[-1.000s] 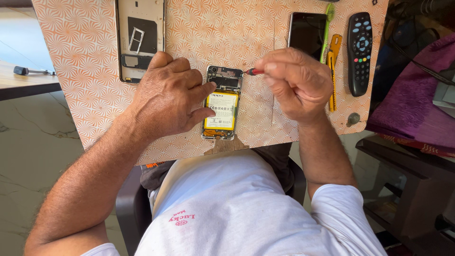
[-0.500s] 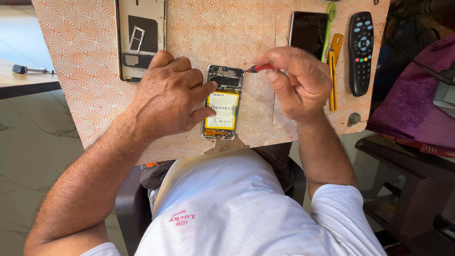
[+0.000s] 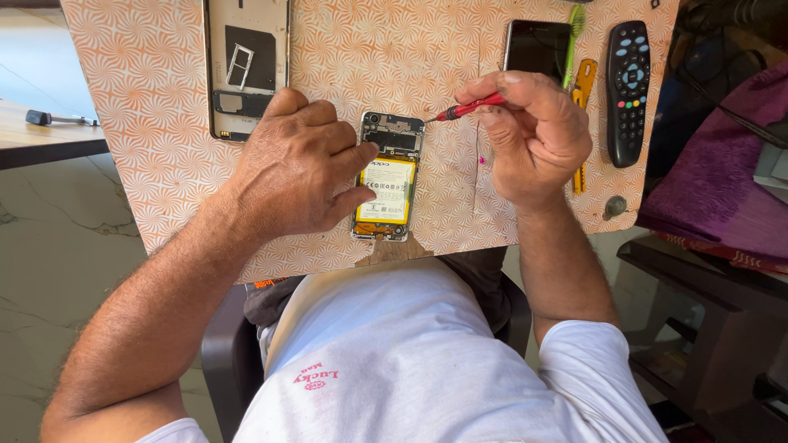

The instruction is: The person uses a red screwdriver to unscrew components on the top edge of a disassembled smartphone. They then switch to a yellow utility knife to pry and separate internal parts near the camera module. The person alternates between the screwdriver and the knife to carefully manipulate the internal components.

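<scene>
White short-sleeved shirt (image 3: 410,361), small red chest print, bare forearms

Two phones: an opened phone (image 3: 388,176) at the left fingers, a black phone (image 3: 535,47) beyond the right fingers. One screwdriver (image 3: 464,108), one remote (image 3: 629,92), one back cover (image 3: 246,66).
</scene>
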